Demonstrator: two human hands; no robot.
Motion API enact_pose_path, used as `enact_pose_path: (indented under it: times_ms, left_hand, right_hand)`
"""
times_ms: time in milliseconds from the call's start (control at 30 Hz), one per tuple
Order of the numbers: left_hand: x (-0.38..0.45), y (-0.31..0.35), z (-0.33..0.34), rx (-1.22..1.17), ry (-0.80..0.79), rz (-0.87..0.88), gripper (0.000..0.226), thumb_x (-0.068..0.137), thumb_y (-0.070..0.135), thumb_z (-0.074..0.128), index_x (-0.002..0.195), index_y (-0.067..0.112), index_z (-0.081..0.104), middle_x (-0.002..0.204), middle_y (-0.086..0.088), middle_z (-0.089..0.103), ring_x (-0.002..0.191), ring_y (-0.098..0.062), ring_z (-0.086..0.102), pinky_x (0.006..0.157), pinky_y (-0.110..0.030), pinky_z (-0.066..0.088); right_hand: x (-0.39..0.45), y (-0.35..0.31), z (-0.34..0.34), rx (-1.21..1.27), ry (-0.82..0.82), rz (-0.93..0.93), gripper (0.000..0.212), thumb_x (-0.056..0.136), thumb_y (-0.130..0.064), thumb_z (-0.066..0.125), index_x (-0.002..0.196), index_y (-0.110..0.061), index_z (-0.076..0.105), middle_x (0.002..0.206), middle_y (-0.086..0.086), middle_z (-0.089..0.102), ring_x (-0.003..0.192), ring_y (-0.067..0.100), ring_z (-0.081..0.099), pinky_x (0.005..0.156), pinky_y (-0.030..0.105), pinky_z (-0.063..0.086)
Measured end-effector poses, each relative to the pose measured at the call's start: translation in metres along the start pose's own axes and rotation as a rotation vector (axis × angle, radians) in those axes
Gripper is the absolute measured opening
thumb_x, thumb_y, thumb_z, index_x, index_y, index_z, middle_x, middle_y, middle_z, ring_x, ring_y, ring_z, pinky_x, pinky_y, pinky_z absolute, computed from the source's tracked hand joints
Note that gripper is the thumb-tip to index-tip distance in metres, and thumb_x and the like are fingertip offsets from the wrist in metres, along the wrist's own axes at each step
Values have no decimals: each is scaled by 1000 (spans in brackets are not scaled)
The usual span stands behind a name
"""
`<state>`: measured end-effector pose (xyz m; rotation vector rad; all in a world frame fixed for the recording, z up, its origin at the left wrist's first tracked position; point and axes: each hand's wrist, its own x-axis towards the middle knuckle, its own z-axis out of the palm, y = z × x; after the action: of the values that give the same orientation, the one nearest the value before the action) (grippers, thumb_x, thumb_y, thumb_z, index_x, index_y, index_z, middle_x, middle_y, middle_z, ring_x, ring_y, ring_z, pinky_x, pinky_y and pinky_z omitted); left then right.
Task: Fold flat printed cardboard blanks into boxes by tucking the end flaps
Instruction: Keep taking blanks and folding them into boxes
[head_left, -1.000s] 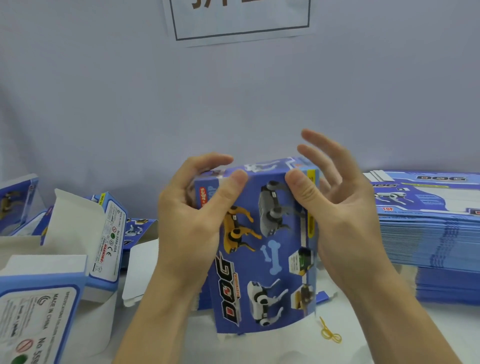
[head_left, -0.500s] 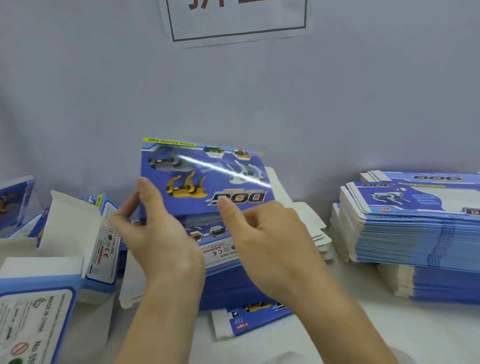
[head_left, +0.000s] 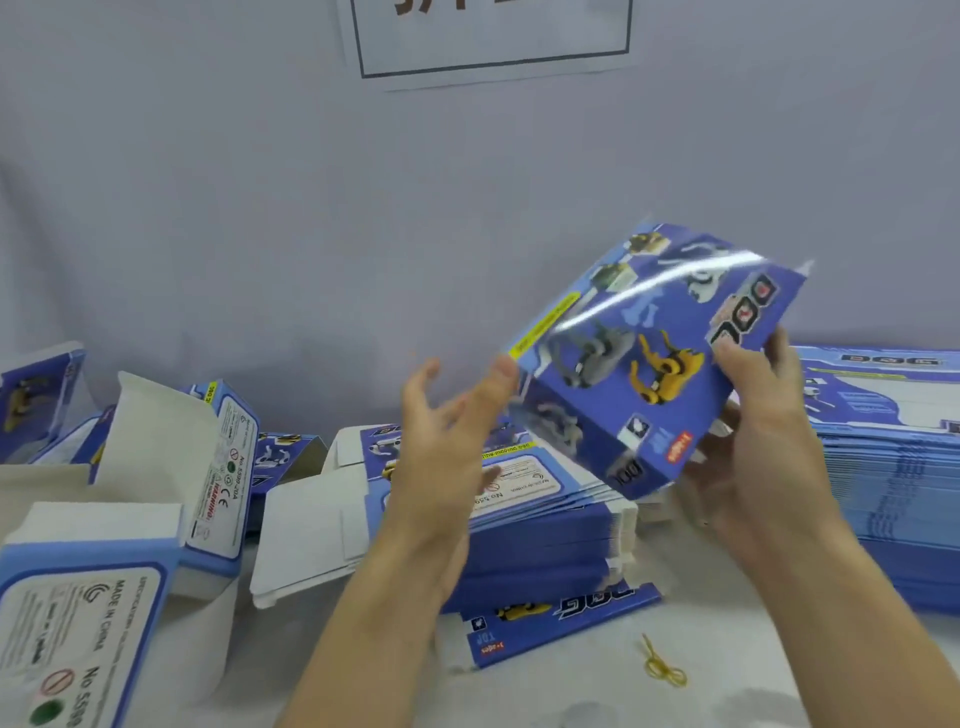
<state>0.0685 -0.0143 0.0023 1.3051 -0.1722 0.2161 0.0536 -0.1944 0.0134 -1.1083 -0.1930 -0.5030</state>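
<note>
Swung up and to the right since half a second ago, a blue box blank (head_left: 649, 358) is now held tilted in the air, above the table (head_left: 571, 691) and the stacks of flat blanks (head_left: 524, 525), apparently to be opened out for its end flaps. It is gripped at its right edge by the right hand (head_left: 763, 447), thumb on the print. The left hand (head_left: 441, 447) is held open, fingers spread, its thumb tip at the blank's left corner. A yellow rubber band (head_left: 662, 670) is left on the table.
</note>
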Motion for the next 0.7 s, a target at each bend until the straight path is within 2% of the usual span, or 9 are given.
enact_pose_path:
  times_ms: [67, 100, 133, 200, 267, 367, 500, 600, 700]
  left_hand:
    - [5, 5, -12, 6, 52, 85, 73, 64, 63, 67, 130, 49, 40, 95, 29, 70, 98, 1, 66, 79, -35, 49]
    - [6, 8, -17, 5, 56, 95, 72, 65, 64, 65, 130, 51, 40, 94, 29, 70, 102, -1, 65, 77, -34, 49]
    - [6, 10, -21, -1, 53, 92, 75, 64, 66, 65, 133, 53, 38, 98, 28, 69, 106, -3, 63, 78, -34, 49]
    - [6, 11, -25, 12, 30, 86, 86, 63, 71, 68, 140, 56, 32, 116, 24, 64, 115, -5, 60, 88, -34, 48]
    - [5, 9, -26, 45, -13, 96, 89, 68, 66, 77, 142, 58, 29, 127, 13, 64, 115, -9, 65, 95, -37, 52]
    - [5, 5, -27, 37, -59, 112, 80, 73, 53, 79, 140, 54, 35, 127, 2, 66, 101, -14, 72, 74, -28, 60]
    - [5, 3, -28, 1, -155, 97, 56, 85, 43, 68, 133, 55, 42, 113, 12, 73, 98, -12, 73, 67, -22, 59]
    - [5, 1, -25, -35, -195, 132, 42, 90, 34, 67, 119, 61, 51, 118, 9, 72, 104, -20, 72, 72, -32, 61]
    - [5, -1, -19, -50, -218, 189, 52, 90, 33, 63, 132, 56, 44, 131, 4, 65, 112, -26, 68, 84, -47, 59]
  right_hand:
    - [1, 1, -6, -105, -117, 48, 44, 89, -33, 62, 127, -52, 50, 92, -10, 75, 67, 13, 72, 47, 26, 52]
    - [1, 2, -6, -167, -205, 77, 48, 84, -34, 65, 123, -57, 50, 96, -6, 76, 72, 18, 74, 50, 29, 55]
    - [1, 3, -4, -232, -307, 102, 53, 79, -36, 68, 122, -60, 49, 101, 0, 76, 79, 23, 75, 56, 34, 58]
    - [-1, 8, 0, -362, -497, 127, 65, 73, -42, 74, 125, -67, 43, 110, 6, 73, 91, 26, 74, 70, 42, 60]
    - [-2, 11, 4, -445, -584, 126, 72, 68, -44, 74, 125, -72, 38, 118, 6, 67, 95, 24, 74, 76, 41, 61]
    - [-1, 11, 2, -424, -619, 159, 75, 67, -40, 76, 121, -72, 37, 122, 6, 65, 97, 29, 73, 82, 51, 59]
    - [-1, 8, -6, -410, -668, 222, 78, 67, -36, 75, 122, -75, 35, 128, 8, 62, 106, 30, 70, 88, 55, 55]
    - [-2, 8, -3, -378, -647, 251, 74, 77, -38, 74, 128, -72, 33, 133, 0, 59, 110, 25, 68, 89, 53, 55]
    - [-3, 10, 5, -324, -530, 118, 69, 86, -45, 70, 137, -65, 29, 131, -13, 63, 115, 21, 66, 87, 52, 57]
